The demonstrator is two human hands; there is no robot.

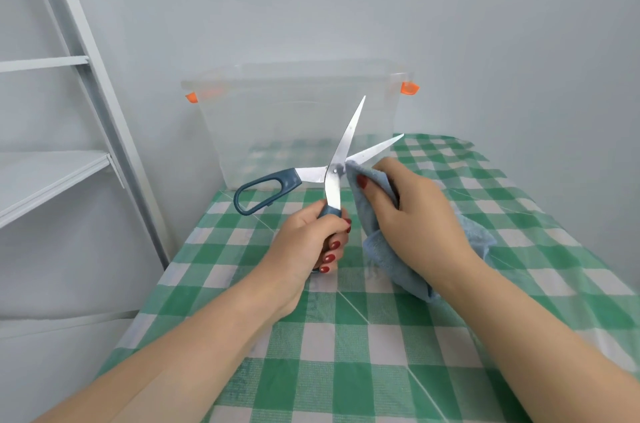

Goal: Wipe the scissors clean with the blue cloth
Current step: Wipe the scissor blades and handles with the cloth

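Observation:
Steel scissors with dark blue handles are spread wide open above the table. My left hand grips the lower handle, so one blade points up and the free handle loop sticks out to the left. My right hand holds the light blue cloth bunched in its fingers. It pinches the cloth round the base of the other blade, just right of the pivot, while that blade's tip juts out up and to the right. The rest of the cloth hangs below my right palm.
A clear plastic storage box with orange latches stands at the back of the table against the wall. The table carries a green and white checked cover. A grey metal shelf rack stands to the left.

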